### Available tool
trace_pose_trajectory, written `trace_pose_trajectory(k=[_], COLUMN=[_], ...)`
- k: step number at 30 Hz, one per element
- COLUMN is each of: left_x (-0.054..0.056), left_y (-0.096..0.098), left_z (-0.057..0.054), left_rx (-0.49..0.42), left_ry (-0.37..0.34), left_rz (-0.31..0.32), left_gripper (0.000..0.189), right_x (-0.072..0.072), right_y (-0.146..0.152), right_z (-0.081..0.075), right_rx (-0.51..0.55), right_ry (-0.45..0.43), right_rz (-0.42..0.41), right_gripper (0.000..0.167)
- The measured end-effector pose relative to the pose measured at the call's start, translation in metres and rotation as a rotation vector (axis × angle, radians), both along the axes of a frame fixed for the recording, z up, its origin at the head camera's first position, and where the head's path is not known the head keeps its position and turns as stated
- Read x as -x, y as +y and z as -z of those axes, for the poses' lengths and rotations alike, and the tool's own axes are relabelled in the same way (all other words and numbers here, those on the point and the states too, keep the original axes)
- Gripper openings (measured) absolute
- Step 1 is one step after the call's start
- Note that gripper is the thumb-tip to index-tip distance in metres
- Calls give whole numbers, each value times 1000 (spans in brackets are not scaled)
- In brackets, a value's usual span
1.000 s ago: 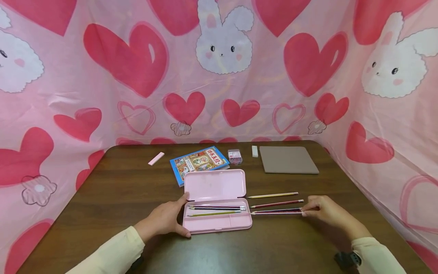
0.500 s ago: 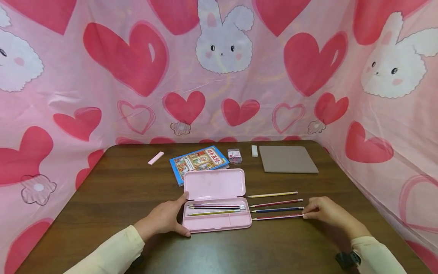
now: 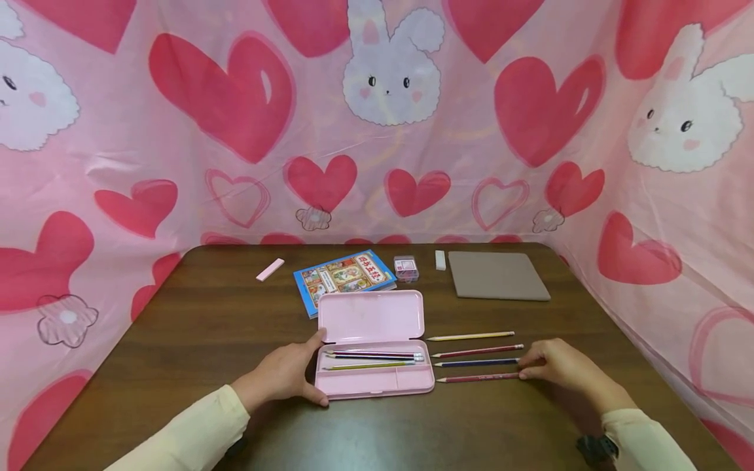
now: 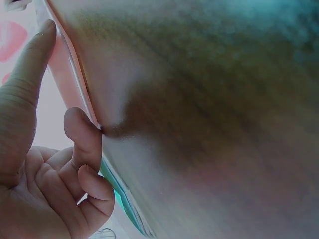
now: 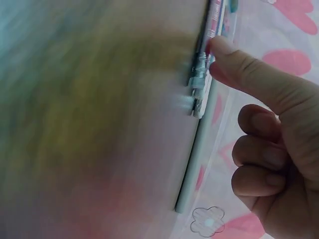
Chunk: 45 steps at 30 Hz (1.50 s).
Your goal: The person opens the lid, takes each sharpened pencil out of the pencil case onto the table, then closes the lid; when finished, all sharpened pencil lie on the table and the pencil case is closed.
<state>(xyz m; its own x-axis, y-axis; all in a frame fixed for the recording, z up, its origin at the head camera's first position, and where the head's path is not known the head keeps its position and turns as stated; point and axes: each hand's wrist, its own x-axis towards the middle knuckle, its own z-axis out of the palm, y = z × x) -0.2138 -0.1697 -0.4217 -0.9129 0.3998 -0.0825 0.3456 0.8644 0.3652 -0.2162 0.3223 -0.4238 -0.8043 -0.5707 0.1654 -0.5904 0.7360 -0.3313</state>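
Observation:
A pink pencil case (image 3: 374, 386) lies open on the table, lid tipped back, with several pencils (image 3: 371, 356) in its long compartment. My left hand (image 3: 279, 373) holds its left end, thumb at the front corner and index finger near the hinge. To the right of the case several pencils lie in a row: a yellow one (image 3: 471, 336), a dark red one (image 3: 477, 351), a dark blue one (image 3: 477, 363) and a pinkish red one (image 3: 477, 378). The right hand (image 3: 554, 366) pinches the eraser end of the pinkish red pencil; its other fingers are curled in the right wrist view.
Behind the case is a blue-edged book (image 3: 344, 275), partly covered by the lid. A small clear box (image 3: 405, 268), a white eraser-like block (image 3: 440, 260) and a grey-brown flat board (image 3: 497, 275) lie along the back. A pink strip (image 3: 269, 269) sits at back left.
The pinkish red pencil, at first close against the dark blue one, has shifted toward the table's front and now lies apart from it. My left hand has stayed on the case.

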Motion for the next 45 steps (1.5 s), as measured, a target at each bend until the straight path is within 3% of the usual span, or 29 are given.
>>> trace_pose_trajectory(k=[12, 20, 26, 37, 45], left_x=[-1, -3, -2, -3, -3], left_y=[1, 1, 1, 0, 0], left_z=[0, 1, 0, 0, 0], left_rx=[-8, -11, -13, -8, -12], left_ry=[-15, -18, -18, -16, -18], left_rz=[-12, -5, -4, -7, 3], left_gripper=[122, 122, 123, 122, 122], right_x=[11, 18, 24, 39, 45], right_y=[-42, -70, -91, -141, -166], right_z=[-4, -4, -12, -18, -18], right_rx=[-33, -76, -124, -171, -227], right_ry=[34, 55, 31, 34, -18], right_rz=[81, -33, -45, -187, -226], right_gripper=[26, 28, 30, 20, 16])
